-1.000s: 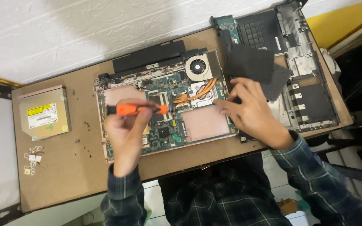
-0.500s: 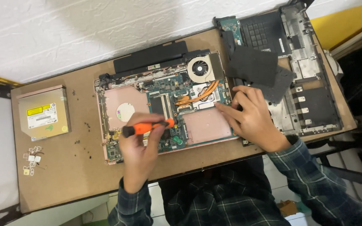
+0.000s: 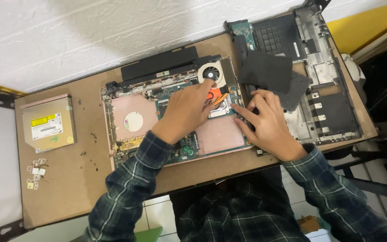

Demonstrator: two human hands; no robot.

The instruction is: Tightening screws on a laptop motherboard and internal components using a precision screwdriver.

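the left hand point(image 3: 188, 112) has moved up the opened laptop point(image 3: 175, 121) toward its fan point(image 3: 212, 71) — fingers curled on the orange screwdriver point(image 3: 216, 95); the right hand point(image 3: 265, 123) still presses flat — fingers spread, holding nothing.

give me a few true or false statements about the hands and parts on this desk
1. The left hand holds an orange-handled screwdriver over the opened laptop. True.
2. The right hand rests on the optical drive. False: it rests on the laptop's right edge; the drive lies apart at the left.
3. The cooling fan sits near the laptop's far edge. True.
4. The detached bottom cover lies left of the laptop. False: right.
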